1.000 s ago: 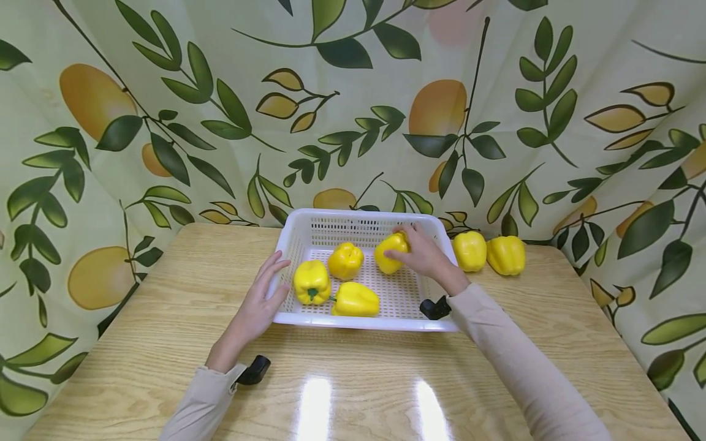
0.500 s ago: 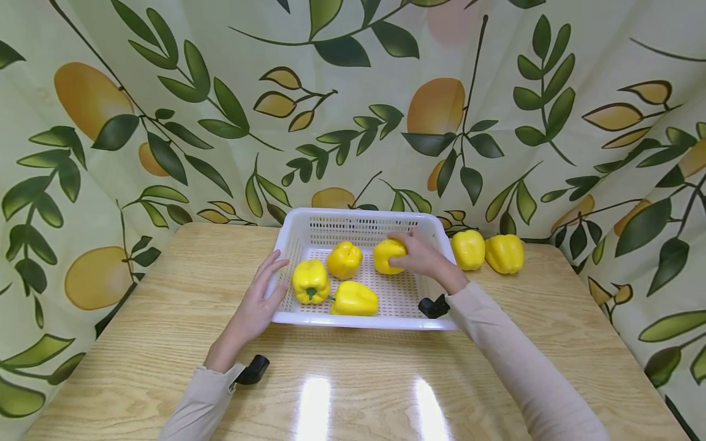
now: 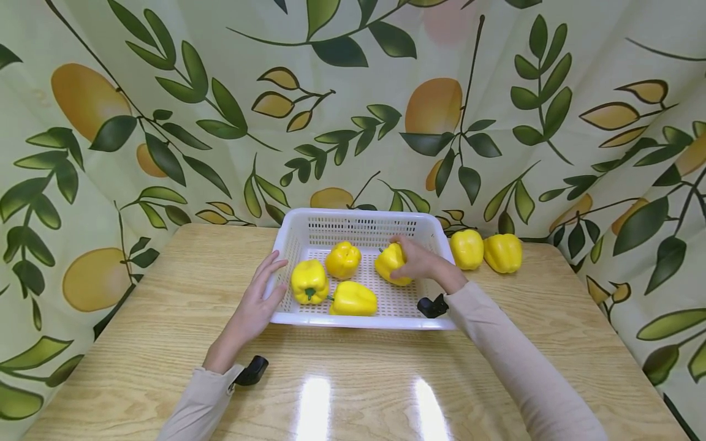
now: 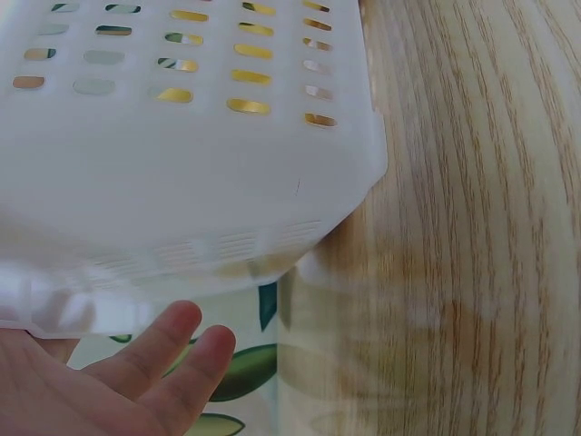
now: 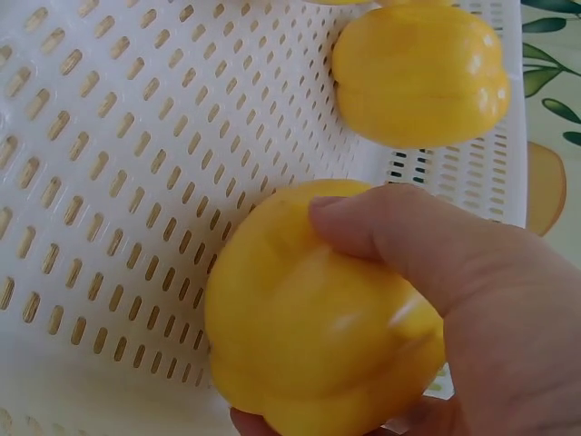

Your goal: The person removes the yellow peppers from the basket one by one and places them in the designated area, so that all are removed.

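Note:
My right hand (image 3: 423,260) grips a yellow bell pepper (image 3: 390,264) inside the white plastic basket (image 3: 364,321). In the right wrist view the thumb lies across this pepper (image 5: 309,318), with a fingertip showing beneath it. Its green stem points up and left in the head view. At the basket's left rim is my left hand (image 3: 256,306), its fingers extended; the left wrist view shows two straight fingers (image 4: 195,363) beside the basket's outer wall. Three more bell peppers lie in the basket: one at left (image 3: 309,282), one behind (image 3: 343,260), one on its side in front (image 3: 354,299).
Two yellow bell peppers, one nearer the basket (image 3: 466,249) and one farther right (image 3: 503,253), stand outside the basket on the wooden table (image 3: 364,373). A leaf-patterned curtain (image 3: 342,73) hangs behind and at the sides.
The gripped pepper has turned in my right hand and moved slightly nearer, so its stem now shows at upper left. My left hand and the other peppers stay in place.

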Demonstrator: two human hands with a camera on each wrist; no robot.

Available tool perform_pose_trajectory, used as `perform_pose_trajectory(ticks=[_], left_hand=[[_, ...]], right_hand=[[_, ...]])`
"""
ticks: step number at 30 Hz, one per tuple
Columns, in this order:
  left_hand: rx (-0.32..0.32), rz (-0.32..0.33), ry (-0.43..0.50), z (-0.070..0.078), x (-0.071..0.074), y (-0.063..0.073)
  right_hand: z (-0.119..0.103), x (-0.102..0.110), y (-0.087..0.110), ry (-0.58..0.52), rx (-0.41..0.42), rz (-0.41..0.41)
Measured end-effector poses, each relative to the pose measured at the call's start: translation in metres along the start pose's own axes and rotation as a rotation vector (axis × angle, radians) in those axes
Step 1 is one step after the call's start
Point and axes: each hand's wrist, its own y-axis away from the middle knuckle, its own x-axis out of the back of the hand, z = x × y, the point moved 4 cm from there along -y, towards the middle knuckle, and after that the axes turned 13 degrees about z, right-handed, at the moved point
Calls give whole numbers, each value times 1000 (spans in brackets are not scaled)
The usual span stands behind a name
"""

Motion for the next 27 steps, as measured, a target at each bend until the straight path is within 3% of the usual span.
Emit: perform_pose_trajectory(ticks=[7, 16, 27], left_hand=[[-3, 0, -6, 1, 0, -1], [6, -2, -8, 2, 0, 0], [20, -1, -7, 3, -1, -1]], right_hand=[[0, 2, 1, -27, -15, -6], [-5, 6, 1, -68, 55, 79], [-7, 11, 0, -110, 15, 139]])
